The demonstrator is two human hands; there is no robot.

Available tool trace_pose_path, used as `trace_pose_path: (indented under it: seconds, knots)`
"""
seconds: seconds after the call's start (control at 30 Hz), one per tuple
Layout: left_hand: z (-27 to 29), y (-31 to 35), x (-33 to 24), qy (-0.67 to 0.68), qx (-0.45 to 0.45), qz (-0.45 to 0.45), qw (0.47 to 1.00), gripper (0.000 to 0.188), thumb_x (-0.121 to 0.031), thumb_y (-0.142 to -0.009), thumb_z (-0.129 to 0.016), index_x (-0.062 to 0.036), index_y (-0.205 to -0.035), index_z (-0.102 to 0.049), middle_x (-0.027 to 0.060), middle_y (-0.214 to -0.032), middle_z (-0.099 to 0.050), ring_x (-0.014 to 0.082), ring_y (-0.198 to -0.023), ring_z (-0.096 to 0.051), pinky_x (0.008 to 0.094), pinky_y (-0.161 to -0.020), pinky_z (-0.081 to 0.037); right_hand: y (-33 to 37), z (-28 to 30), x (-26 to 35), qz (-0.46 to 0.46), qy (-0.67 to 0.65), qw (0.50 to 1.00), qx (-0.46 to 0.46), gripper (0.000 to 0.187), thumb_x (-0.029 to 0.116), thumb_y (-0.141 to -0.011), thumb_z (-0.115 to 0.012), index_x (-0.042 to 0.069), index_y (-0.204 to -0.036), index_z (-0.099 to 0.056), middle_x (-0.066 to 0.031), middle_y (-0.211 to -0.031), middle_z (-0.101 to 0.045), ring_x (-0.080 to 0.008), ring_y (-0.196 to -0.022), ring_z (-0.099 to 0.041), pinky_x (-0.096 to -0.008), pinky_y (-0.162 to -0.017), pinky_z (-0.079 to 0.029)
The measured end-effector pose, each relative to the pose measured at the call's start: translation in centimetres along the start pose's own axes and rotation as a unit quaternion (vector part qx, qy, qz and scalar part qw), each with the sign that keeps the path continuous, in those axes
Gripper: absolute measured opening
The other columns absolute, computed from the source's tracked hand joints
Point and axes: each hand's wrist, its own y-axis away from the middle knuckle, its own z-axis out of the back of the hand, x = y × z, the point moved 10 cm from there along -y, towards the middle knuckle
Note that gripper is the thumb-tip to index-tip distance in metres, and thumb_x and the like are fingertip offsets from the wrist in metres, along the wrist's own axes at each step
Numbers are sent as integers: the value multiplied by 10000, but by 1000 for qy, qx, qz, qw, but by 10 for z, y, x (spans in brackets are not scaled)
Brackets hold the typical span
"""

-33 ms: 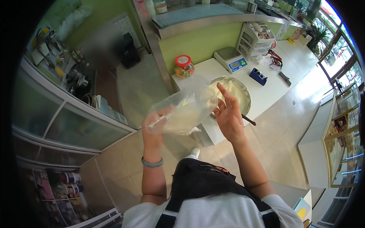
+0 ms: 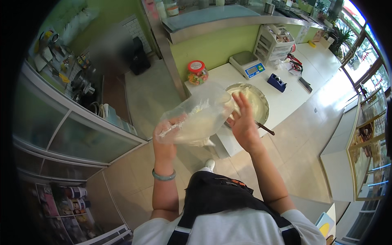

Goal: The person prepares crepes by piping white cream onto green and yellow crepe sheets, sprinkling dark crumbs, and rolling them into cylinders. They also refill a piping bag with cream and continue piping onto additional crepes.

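My left hand (image 2: 164,136), with a bracelet on its wrist, holds a clear plastic piping bag (image 2: 196,118). Its fingers show through the film. Pale cream fills part of the bag, and a white smear marks the plastic by those fingers. Against the bag's right end, my right hand (image 2: 246,128) is raised with its fingers stretched out and apart. Whether its thumb touches the film is hard to make out. Just beyond that hand, a round metal bowl (image 2: 267,107) of pale cream stands on the white counter, partly covered by the bag and hand. A dark handle (image 2: 266,129) sticks out over its near edge.
A red-lidded candy jar (image 2: 197,72), a digital scale (image 2: 247,64), a blue tape dispenser (image 2: 277,82) and a drawer unit (image 2: 272,44) stand on the white counter (image 2: 294,102). Glass-panelled sliding doors (image 2: 81,134) are at left, a display case (image 2: 359,143) at right.
My right hand's fingers have shifted slightly and sit a little lower beside the bag. My left hand keeps its hold on the piping bag, nearly unmoved.
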Motion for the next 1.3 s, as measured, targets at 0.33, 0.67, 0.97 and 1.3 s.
trace_pose_path:
  seconds: [0.33,0.67,0.97,1.3]
  knots:
    - [-73,-17,-16,-24,147,37,988,393,-156,-985,-689,-1,-1334,-596,110,-1313,-644,177,-1204,-614,314,-1044,-475,-14,-27,-13,-90,297,942,127,338,88,-971,-699,30,-1300,-646,-126,-1193,-712,-286,-1123,-681,-387,-1013,-519]
    - [-198,-39,-54,-205,586,-124,774,448,-243,-1093,-549,55,-1426,-584,179,-1609,-479,278,-1495,-444,429,-1240,-317,-24,-59,42,7,484,843,236,281,91,-997,-635,43,-1274,-627,-134,-1214,-693,-277,-1134,-665,-387,-992,-517]
    - [-228,-74,-54,-98,530,-26,842,355,-245,-1120,-510,10,-1341,-622,125,-1290,-668,279,-1303,-623,418,-1140,-464,-50,-36,71,-23,544,823,162,351,213,-1048,-581,83,-1374,-599,-176,-1413,-592,-320,-1265,-593,-414,-1077,-471]
    - [-224,-76,-17,-87,443,-64,890,273,-183,-1123,-509,12,-1304,-568,98,-1149,-676,204,-1098,-660,388,-1052,-523,-13,6,33,-264,580,766,82,449,404,-1093,-555,34,-1332,-642,-209,-1224,-708,-344,-1170,-650,-402,-1027,-496]
